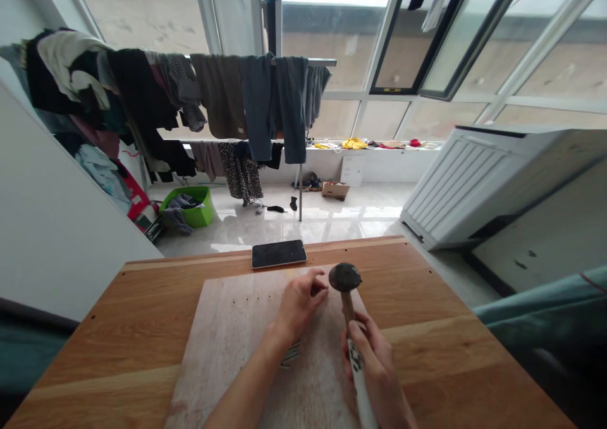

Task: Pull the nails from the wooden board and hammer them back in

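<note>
My right hand [372, 356] is wrapped round the wooden handle of a hammer [345, 278], whose dark round head is raised just above the pale board [227, 347]. My left hand [300, 302] rests on the board left of the hammer head, its fingertips pinched together near the head; what they pinch is too small to make out. Several nails [290, 355] lie on the board under my left wrist. The board lies on a wooden table [133, 328].
A dark phone [278, 253] lies flat at the table's far edge. Beyond it are a tiled floor, a rack of hanging clothes [227, 100], a green basket [190, 206] and a white cabinet [478, 176] at the right.
</note>
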Demonstrator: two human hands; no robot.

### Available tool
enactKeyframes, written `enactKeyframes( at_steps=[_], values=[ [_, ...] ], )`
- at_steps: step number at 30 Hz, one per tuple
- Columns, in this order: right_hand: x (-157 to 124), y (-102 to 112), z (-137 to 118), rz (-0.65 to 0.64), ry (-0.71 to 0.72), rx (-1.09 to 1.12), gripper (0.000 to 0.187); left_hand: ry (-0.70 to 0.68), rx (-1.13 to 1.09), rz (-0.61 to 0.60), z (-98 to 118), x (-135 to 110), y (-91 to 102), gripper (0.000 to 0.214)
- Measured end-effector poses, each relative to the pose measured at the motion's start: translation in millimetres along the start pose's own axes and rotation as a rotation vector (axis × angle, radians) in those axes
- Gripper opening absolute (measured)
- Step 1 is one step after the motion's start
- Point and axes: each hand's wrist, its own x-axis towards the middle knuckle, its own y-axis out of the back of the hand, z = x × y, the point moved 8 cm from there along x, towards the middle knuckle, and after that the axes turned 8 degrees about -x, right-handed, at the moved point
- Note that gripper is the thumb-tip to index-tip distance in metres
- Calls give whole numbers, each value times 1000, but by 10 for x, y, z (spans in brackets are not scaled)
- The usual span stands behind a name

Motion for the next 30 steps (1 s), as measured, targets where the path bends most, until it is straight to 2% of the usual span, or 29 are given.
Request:
enactKeyframes(
  at_steps=[3, 7, 12, 18, 27, 30],
  values=[
    [29, 22, -87, 10, 64, -22, 46, -38, 4, 5, -2, 30, 4, 36],
    [42, -24, -117, -29, 64, -52, 42, -76, -13, -17, -19, 70, -17, 35],
    [7, -39, -199, -14, 153, -19, 37, -104, 25, 17, -15, 88, -2, 32],
    [7, -75, -206, -52, 141, -26, 35, -140, 66, -11, 77, 80, -5, 26],
    [80, -51, -187, -61, 168, -12, 33, -189, 97, -55, 103, 96, -32, 40],
    [81, -35, -209, -35, 191, 0, 34, -144, 43, -71, 113, 142, 43, 46]
  ],
)
